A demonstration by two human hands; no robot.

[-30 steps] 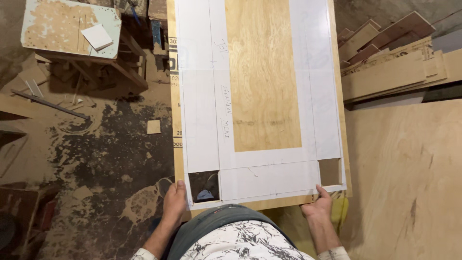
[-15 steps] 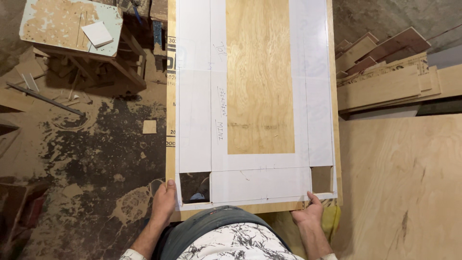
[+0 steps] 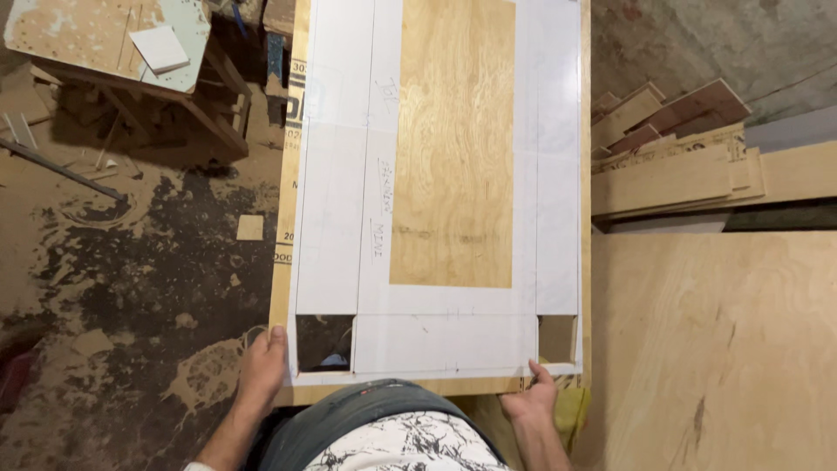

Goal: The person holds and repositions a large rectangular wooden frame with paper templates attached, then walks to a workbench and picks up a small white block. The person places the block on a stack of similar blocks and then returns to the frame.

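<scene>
Gripping the near edge of a white laminate frame panel (image 3: 336,218) lying flat on a plywood sheet (image 3: 453,148), the left hand (image 3: 261,371) clamps its left corner and the right hand (image 3: 530,401) its right corner, beside stacked boards (image 3: 671,166).

- A plywood bench (image 3: 586,218) carries a white frame-shaped panel (image 3: 336,218) lying flat, bare plywood showing through its middle opening.
- The dusty floor (image 3: 131,288) bears sawdust, a small wooden block (image 3: 250,228) and stacked boards (image 3: 671,166).
</scene>
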